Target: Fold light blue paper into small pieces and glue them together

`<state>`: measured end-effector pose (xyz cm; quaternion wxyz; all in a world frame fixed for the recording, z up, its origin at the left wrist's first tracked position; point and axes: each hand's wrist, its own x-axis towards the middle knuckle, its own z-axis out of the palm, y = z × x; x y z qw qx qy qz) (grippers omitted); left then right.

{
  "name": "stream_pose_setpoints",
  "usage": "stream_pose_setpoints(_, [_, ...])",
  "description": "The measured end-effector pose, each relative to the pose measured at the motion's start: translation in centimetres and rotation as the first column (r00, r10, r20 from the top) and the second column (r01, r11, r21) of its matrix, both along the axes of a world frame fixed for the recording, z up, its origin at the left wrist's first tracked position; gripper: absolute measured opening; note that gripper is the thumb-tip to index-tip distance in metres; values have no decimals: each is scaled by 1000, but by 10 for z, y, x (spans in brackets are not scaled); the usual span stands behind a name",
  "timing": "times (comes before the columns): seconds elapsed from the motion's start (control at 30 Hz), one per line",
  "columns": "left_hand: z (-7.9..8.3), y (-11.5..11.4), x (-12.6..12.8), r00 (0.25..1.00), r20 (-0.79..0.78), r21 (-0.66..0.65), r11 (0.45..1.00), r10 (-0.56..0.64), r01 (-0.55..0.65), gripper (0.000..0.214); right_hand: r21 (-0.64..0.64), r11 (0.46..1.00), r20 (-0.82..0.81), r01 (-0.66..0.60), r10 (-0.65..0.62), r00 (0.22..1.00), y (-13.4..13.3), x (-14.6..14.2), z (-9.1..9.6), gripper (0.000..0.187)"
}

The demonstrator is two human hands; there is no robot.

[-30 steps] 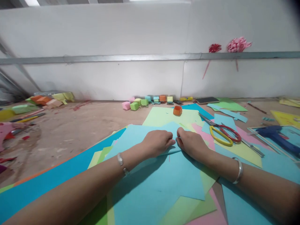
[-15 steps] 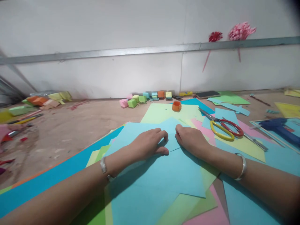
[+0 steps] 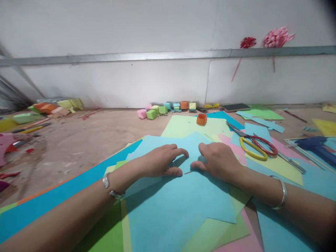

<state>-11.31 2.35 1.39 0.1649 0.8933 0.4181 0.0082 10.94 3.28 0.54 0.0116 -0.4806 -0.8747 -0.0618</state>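
My left hand (image 3: 163,161) rests on a light blue sheet of paper (image 3: 168,210), thumb and index finger apart and curved, with nothing visible between them. Opposite it, my right hand (image 3: 219,160) touches the same blue paper, its thumb spread from the fingers. A thin, dark reddish line shows on the blue paper between the two thumbs; whether it is a gap or an edge I cannot tell. The palms and remaining fingertips are hidden. Green and pink sheets lie under the blue one.
Scissors (image 3: 253,143) lie right of my hands, near a blue glue gun (image 3: 313,144). Beyond the paper are an orange paper box (image 3: 202,119), several small paper cubes (image 3: 162,110) and a phone (image 3: 237,107). Paper flowers (image 3: 278,37) hang on the wall rail.
My right hand has opened its thumb away from its curled fingers and moved over the paper's line. My left hand has shifted slightly left. The whole view has turned a little.
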Motion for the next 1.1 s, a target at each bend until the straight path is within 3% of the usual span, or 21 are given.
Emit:
stream_pose_setpoints(0.07, [0, -1, 0, 1000, 5, 3, 1000, 4, -4, 44, -56, 998, -6, -27, 26, 1000, -2, 2, 2, 46])
stream_pose_setpoints(0.23, [-1, -2, -1, 1000, -1, -9, 1000, 26, -26, 43, -264, 959, 18, 99, -98, 995, 17, 23, 13, 38])
stream_pose_setpoints(0.37, [0, -2, -1, 1000, -5, -20, 1000, 13, -13, 44, -340, 930, 26, 143, -142, 989, 37, 46, 21, 38])
stream_pose_setpoints(0.47, [2, -2, 0, 1000, -26, -31, 999, 11, -12, 45, -302, 944, 20, 135, -135, 991, 45, 55, 25, 33])
stream_pose_setpoints(0.6, [4, -3, 1, 999, -39, -28, 999, 17, -18, 43, -166, 980, -83, 112, -127, 988, 46, 48, 22, 12])
stream_pose_setpoints(0.7, [4, -4, 2, 1000, -16, -21, 1000, 21, -21, 42, -88, 992, -216, -88, 67, 974, 43, 34, 8, 22])
stream_pose_setpoints(0.8, [1, -5, 2, 994, 53, -28, 995, 94, -93, 49, -80, 966, -302, -245, 211, 930, 40, 24, -6, 32])
stream_pose_setpoints(0.93, [-7, -4, 5, 953, 185, -14, 970, 240, -242, 67, -132, 963, -416, -234, 160, 895, 41, 26, -12, 16])
stream_pose_setpoints(1.0, [-11, -4, 8, 939, 235, -2, 966, 251, -258, 67, -132, 962, -449, -237, 155, 880, 42, 29, -11, 7])
stream_pose_setpoints(1.1, [-14, -6, 14, 899, 352, 33, 957, 260, -289, 54, -108, 957, -546, -269, 169, 821, 40, 29, -9, 8])
